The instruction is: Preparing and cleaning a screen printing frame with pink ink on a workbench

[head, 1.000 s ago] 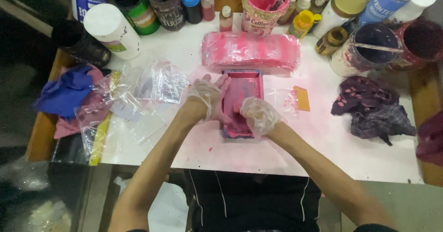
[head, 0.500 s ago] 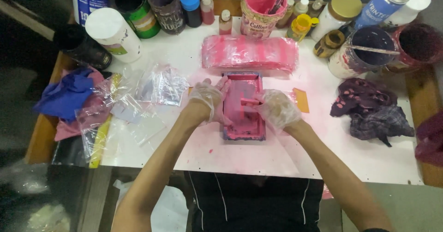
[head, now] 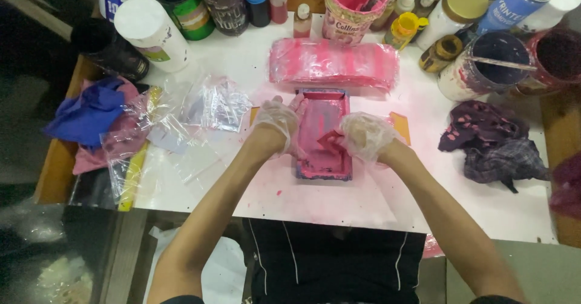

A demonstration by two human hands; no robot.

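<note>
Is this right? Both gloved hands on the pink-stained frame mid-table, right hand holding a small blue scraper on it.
Not quite. In the head view the scraper under the right hand is pink-red, not blue. The rest holds: both gloved hands, the left hand too, are on the pink-stained frame at mid-table.
</note>
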